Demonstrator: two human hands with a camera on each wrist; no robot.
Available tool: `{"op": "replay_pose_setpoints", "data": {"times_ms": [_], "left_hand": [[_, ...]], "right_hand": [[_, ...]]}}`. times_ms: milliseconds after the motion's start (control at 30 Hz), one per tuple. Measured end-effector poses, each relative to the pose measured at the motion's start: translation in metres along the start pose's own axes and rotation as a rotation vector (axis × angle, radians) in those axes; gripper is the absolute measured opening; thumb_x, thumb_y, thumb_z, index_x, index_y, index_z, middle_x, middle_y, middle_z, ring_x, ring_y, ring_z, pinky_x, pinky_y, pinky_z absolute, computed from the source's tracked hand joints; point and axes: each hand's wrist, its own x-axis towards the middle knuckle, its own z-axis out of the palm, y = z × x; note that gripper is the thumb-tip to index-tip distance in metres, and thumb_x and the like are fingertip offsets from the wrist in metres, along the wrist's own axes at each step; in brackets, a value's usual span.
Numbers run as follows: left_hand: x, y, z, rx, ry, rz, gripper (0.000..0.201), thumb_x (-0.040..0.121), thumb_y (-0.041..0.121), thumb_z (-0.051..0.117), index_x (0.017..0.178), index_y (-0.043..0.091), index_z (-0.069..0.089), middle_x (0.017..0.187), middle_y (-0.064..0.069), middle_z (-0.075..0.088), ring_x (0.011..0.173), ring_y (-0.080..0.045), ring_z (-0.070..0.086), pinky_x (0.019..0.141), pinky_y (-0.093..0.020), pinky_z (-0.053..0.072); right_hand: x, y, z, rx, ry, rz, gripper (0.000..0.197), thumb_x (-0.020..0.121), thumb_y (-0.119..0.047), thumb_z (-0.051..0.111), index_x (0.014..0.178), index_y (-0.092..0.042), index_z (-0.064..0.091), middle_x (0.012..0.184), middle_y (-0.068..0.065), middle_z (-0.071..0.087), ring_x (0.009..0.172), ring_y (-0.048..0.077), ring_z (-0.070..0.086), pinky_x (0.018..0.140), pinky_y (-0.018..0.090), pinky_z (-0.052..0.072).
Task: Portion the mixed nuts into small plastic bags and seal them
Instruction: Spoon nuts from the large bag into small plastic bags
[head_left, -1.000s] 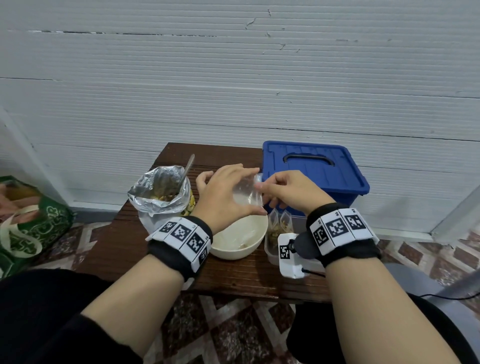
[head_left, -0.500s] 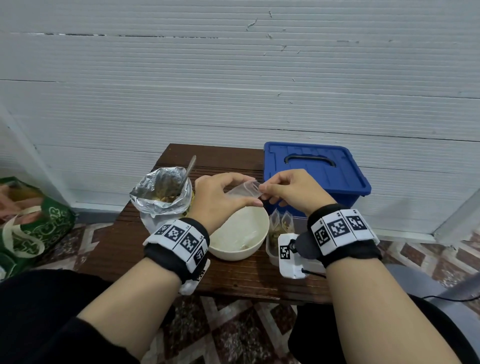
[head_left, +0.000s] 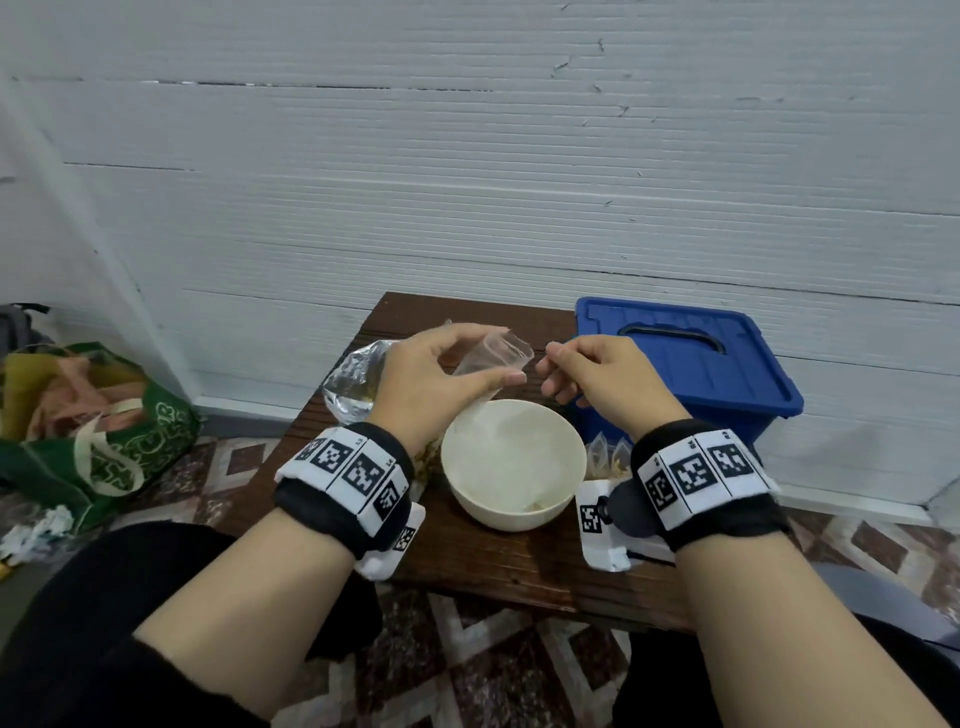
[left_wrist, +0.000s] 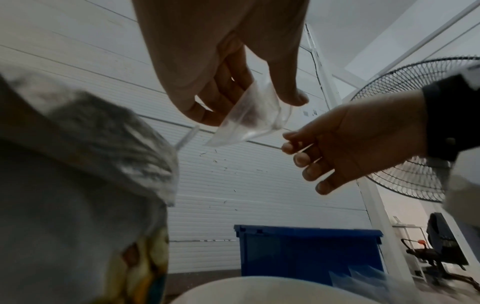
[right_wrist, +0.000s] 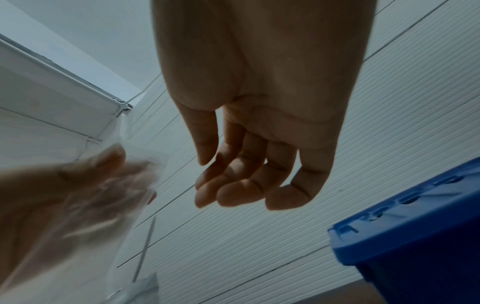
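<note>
Your left hand (head_left: 431, 379) held the small clear bag (head_left: 493, 358) by itself, thumb and fingertips pinching it near the opened mouth, and it hung above the cream bowl (head_left: 514, 462) with nothing visible inside it. Your right hand (head_left: 597, 374) sat just beside the bag without touching it, fingers loosely curled and holding nothing. That left the bag on a one-handed pinch of thin film, and I judged the mouth could fold shut or the bag could twist, so anything tipped toward it would land in the bowl or on the wooden table (head_left: 498, 561) instead. The nuts looked to be in the foil pouch (head_left: 353, 379) behind your left wrist, where a utensil handle (left_wrist: 187, 137) stuck up; reaching across for it with your right hand risked brushing the bag or knocking the pouch over, since the pouch stood close to the table's left edge. The bowl held only a few scraps at the bottom, so it offered little to scoop. Filled bags (head_left: 608, 454) stood in a clear tub between the bowl and the blue box (head_left: 727, 374), close under your right wrist, and a careless drop of the arm could have tipped them
</note>
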Motion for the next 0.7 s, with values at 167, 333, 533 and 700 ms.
{"op": "replay_pose_setpoints", "data": {"times_ms": [167, 333, 533, 700], "left_hand": [[0.007, 0.002, -0.037, -0.040, 0.097, -0.086, 0.049, 0.053, 0.044, 0.083, 0.099, 0.026, 0.074, 0.092, 0.009, 0.074, 0.090, -0.004, 0.068, 0.080, -0.023, 0.055], [0.016, -0.013, -0.074, -0.051, 0.249, -0.128, 0.036, 0.064, 0.028, 0.085, 0.098, 0.022, 0.073, 0.094, 0.008, 0.073, 0.090, -0.006, 0.068, 0.072, -0.015, 0.052], [0.020, -0.041, -0.095, 0.007, 0.233, -0.238, 0.055, 0.047, 0.057, 0.082, 0.092, 0.026, 0.072, 0.102, 0.009, 0.072, 0.100, -0.010, 0.066, 0.091, -0.036, 0.054], [0.022, -0.048, -0.093, 0.021, 0.106, -0.291, 0.049, 0.051, 0.050, 0.080, 0.094, 0.027, 0.070, 0.100, 0.011, 0.069, 0.099, -0.007, 0.063, 0.087, -0.024, 0.051]], "right_hand": [[0.006, -0.012, 0.026, 0.009, 0.040, -0.064, 0.020, 0.096, -0.026, 0.054, 0.089, -0.013, 0.068, 0.073, 0.002, 0.070, 0.052, -0.002, 0.056, 0.052, 0.009, 0.042], [0.014, -0.020, 0.056, -0.049, 0.050, -0.114, 0.010, 0.095, -0.031, 0.056, 0.094, -0.024, 0.065, 0.083, 0.000, 0.070, 0.072, 0.006, 0.062, 0.071, 0.022, 0.052], [0.022, -0.025, 0.088, -0.115, 0.059, -0.109, 0.031, 0.090, -0.037, 0.061, 0.113, -0.018, 0.067, 0.086, -0.006, 0.065, 0.085, 0.009, 0.060, 0.081, 0.026, 0.050], [0.028, -0.022, 0.099, -0.161, 0.053, -0.088, 0.034, 0.086, -0.040, 0.067, 0.113, -0.021, 0.063, 0.075, -0.010, 0.059, 0.068, -0.003, 0.050, 0.058, 0.007, 0.036]]}}
